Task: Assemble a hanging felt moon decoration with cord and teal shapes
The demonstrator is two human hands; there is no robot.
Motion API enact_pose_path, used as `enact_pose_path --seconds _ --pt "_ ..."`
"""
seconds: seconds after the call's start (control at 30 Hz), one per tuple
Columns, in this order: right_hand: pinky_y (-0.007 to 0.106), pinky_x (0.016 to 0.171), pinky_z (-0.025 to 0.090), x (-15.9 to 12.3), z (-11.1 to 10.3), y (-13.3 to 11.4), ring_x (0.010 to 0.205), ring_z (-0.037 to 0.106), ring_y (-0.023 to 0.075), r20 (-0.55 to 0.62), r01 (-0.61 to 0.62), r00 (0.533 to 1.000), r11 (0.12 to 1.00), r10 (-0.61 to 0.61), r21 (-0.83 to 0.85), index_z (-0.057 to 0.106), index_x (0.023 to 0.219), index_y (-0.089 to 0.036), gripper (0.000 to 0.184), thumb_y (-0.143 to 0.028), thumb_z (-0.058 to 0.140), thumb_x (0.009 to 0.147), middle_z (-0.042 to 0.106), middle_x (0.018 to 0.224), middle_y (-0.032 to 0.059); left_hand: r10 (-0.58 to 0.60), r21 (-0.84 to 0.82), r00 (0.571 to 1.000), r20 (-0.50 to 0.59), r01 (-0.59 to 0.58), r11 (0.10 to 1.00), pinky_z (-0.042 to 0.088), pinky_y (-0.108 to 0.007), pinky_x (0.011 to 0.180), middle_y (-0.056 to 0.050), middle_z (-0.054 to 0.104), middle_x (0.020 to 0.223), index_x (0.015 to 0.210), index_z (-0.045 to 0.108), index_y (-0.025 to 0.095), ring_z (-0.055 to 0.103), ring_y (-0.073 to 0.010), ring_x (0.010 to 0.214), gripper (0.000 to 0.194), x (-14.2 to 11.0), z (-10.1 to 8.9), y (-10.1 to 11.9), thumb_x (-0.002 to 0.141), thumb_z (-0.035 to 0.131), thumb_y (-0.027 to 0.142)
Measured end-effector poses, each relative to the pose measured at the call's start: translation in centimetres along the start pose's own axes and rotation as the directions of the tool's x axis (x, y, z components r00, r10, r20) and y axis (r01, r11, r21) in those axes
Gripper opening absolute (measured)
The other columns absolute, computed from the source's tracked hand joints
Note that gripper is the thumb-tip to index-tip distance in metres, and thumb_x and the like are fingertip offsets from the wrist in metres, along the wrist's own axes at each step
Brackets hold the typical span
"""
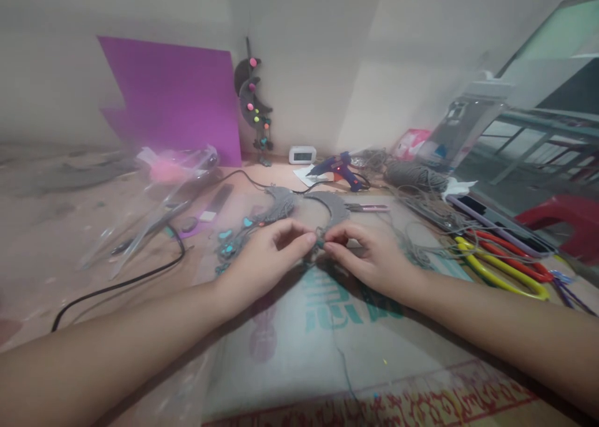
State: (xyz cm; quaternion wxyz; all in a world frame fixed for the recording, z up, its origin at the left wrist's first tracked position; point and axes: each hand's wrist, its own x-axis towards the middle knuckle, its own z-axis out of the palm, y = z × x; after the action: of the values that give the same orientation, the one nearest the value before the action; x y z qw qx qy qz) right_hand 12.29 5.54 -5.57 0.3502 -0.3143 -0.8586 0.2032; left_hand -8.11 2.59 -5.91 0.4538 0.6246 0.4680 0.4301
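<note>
My left hand (276, 246) and my right hand (369, 258) meet in the middle, each with thumb and forefinger pinched together. Between their fingertips is a thin strand of yarn (321, 232) with a small teal bit on it; its fine detail is blurred. A yarn-wrapped grey crescent (333, 207) lies just beyond the fingers, and a second grey crescent (279, 203) is to its left. Beside my left wrist lies a bundle of grey yarn with turquoise pieces (228, 247). A loose thread (344, 361) trails over the printed sheet below my hands.
Behind are a blue glue gun (339, 168), a small white clock (302, 155) and a purple board (178, 96). A crescent hanging (255, 102) is against the wall. Rightward lie grey yarn (414, 176), a phone (503, 224) and yellow-and-red-handled scissors (505, 274). A black cable (126, 286) crosses the left side.
</note>
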Motion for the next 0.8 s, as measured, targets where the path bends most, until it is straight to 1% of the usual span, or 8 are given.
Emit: enact_pose_path --seconds 0.2,0.5,0.6,0.7,0.8 --pt "0.025 0.064 0.049 0.0 0.0 0.0 0.067 0.063 0.0139 0.027 -0.020 0.999 1.000 0.020 -0.010 0.064 0.085 -0.020 0.012 -0.027 0.058 0.092 0.070 0.075 0.0013 0.021 0.045 1.000 0.005 -0.021 0.999 0.045 -0.028 0.078 -0.001 0.069 0.086 0.087 0.067 0.019 0.062 -0.0167 0.083 0.021 0.0 0.0 0.1 0.090 0.060 0.039" --pt "0.027 0.068 0.048 -0.1 0.0 0.1 0.071 0.064 0.0150 0.034 0.017 0.999 0.998 -0.015 -0.054 0.065 0.086 -0.019 0.013 -0.027 0.057 0.093 0.071 0.077 0.0020 0.021 0.120 1.000 0.015 -0.023 0.992 0.045 -0.027 0.076 -0.002 0.070 0.088 0.089 0.067 0.018 0.062 -0.0162 0.083 0.024 -0.1 -0.1 -0.1 0.092 0.059 0.041" --pt "0.026 0.067 0.049 -0.1 0.0 0.0 0.070 0.064 0.0149 0.033 0.003 0.999 0.999 -0.001 -0.040 0.065 0.086 -0.019 0.013 -0.028 0.057 0.093 0.070 0.075 0.0019 0.029 0.079 1.000 -0.007 -0.029 0.996 0.046 -0.027 0.077 -0.002 0.070 0.092 0.097 0.066 0.019 0.062 -0.0161 0.085 0.024 -0.1 -0.1 -0.6 0.092 0.061 0.042" --pt "0.025 0.064 0.049 0.0 0.0 -0.2 0.067 0.064 0.0142 0.041 -0.060 0.997 0.998 0.059 0.025 0.064 0.086 -0.020 0.013 -0.029 0.057 0.092 0.071 0.075 0.0011 0.042 0.002 0.999 -0.023 -0.042 0.999 0.048 -0.027 0.078 -0.002 0.069 0.097 0.103 0.064 0.020 0.063 -0.0156 0.087 0.027 0.0 -0.1 -1.0 0.091 0.063 0.044" --pt "0.024 0.062 0.051 0.1 -0.1 -0.4 0.067 0.065 0.0141 0.055 -0.111 0.993 0.992 0.108 0.067 0.063 0.087 -0.020 0.011 -0.029 0.057 0.091 0.072 0.076 0.0006 0.050 -0.077 0.999 -0.008 -0.050 0.996 0.048 -0.025 0.077 -0.002 0.067 0.093 0.103 0.062 0.019 0.062 -0.0139 0.083 0.031 0.1 -0.1 -1.0 0.093 0.060 0.048"
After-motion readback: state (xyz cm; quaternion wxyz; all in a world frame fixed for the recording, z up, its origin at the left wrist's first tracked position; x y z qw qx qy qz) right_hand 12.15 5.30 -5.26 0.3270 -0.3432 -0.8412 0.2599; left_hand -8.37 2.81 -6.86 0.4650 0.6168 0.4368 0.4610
